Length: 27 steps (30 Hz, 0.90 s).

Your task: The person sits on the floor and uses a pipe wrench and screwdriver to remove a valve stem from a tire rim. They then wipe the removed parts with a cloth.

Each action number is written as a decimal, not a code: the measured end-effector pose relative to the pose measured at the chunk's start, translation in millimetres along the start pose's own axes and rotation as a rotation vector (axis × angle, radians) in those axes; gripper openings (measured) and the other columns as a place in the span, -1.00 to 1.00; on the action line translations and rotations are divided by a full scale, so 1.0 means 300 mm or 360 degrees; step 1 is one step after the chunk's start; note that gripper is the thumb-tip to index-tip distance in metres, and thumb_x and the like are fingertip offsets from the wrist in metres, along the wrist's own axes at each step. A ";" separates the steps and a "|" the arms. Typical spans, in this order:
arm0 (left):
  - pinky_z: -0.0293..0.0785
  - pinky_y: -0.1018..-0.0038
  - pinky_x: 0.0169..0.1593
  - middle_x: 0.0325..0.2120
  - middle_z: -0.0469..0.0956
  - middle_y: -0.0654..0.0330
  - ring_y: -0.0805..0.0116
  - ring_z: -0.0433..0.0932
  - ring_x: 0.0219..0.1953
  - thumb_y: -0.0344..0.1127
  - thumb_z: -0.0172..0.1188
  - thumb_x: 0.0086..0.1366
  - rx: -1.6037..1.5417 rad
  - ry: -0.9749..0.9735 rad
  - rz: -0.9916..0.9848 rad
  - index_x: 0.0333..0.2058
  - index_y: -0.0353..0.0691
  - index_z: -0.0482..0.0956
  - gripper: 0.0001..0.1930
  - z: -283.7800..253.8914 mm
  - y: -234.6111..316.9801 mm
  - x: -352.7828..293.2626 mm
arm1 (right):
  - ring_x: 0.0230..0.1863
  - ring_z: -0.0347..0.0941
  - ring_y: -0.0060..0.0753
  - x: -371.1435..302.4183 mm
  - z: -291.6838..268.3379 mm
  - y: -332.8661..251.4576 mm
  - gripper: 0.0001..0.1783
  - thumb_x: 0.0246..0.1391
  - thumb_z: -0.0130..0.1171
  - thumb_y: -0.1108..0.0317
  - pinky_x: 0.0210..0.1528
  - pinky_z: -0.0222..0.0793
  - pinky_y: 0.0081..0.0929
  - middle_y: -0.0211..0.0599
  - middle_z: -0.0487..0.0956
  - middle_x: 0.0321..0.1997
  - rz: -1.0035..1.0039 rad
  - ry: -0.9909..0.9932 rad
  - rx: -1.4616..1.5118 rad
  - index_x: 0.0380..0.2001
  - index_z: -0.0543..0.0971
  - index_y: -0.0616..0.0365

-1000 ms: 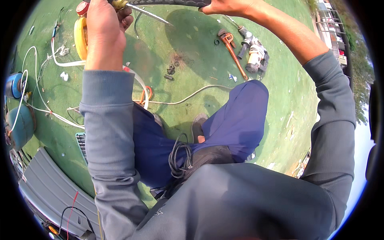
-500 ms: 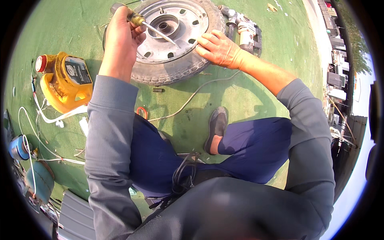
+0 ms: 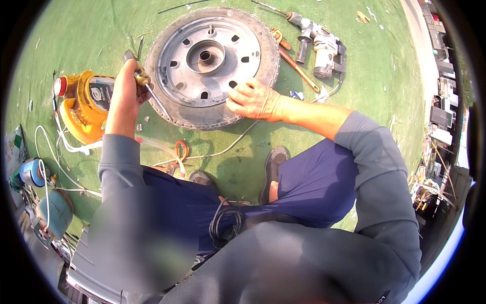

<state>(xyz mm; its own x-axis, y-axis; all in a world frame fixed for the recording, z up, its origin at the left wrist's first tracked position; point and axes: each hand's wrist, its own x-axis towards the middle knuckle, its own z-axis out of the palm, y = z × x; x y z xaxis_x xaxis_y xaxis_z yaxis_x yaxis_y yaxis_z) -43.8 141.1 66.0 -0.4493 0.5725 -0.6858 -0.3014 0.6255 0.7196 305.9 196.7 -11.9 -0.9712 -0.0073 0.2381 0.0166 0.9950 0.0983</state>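
Observation:
A wheel with a grey metal rim (image 3: pixel 206 83) and a black tyre (image 3: pixel 267 53) lies flat on the green ground in front of me. My left hand (image 3: pixel 125 95) is wrapped round the yellowish handle of a screwdriver (image 3: pixel 158 103), whose shaft slants down over the tyre's near left sidewall. Whether its tip touches the rubber I cannot tell. At the near right of the wheel, my right hand (image 3: pixel 258 103) has its fingers curled in where rim and tyre meet. Anything between those fingers is hidden.
A yellow jug (image 3: pixel 81 119) with a red cap stands left of the wheel. To its right lie a power drill (image 3: pixel 324 48) with a long bit and an orange pipe wrench (image 3: pixel 299 69). Orange-handled pliers (image 3: pixel 180 152), cables and a teal tank (image 3: pixel 54 213) are nearer me.
The screwdriver has moved from over the rim to the tyre's near left side. My right hand has slid along the wheel's near edge and its fingers have curled in more. The view has shifted.

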 end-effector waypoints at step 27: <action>0.51 0.51 -0.27 -0.34 0.59 0.32 0.51 0.56 -0.33 -0.28 0.21 0.31 0.0173 -0.0017 0.0530 -0.13 -0.13 0.51 -0.81 0.261 -0.080 -0.049 | 0.14 0.49 0.06 -0.381 0.073 0.277 -0.44 0.23 0.35 0.11 0.16 0.45 -0.01 -0.09 0.53 0.05 0.1332 -0.0566 0.0392 0.16 0.47 0.18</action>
<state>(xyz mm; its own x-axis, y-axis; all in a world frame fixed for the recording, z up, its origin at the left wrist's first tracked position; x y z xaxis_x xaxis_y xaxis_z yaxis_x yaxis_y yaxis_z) 35.9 159.3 50.3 -0.4988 0.7597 -0.4172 -0.0484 0.4562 0.8886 413.0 282.5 -52.0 -0.6825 0.7099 -0.1741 0.7306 0.6564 -0.1878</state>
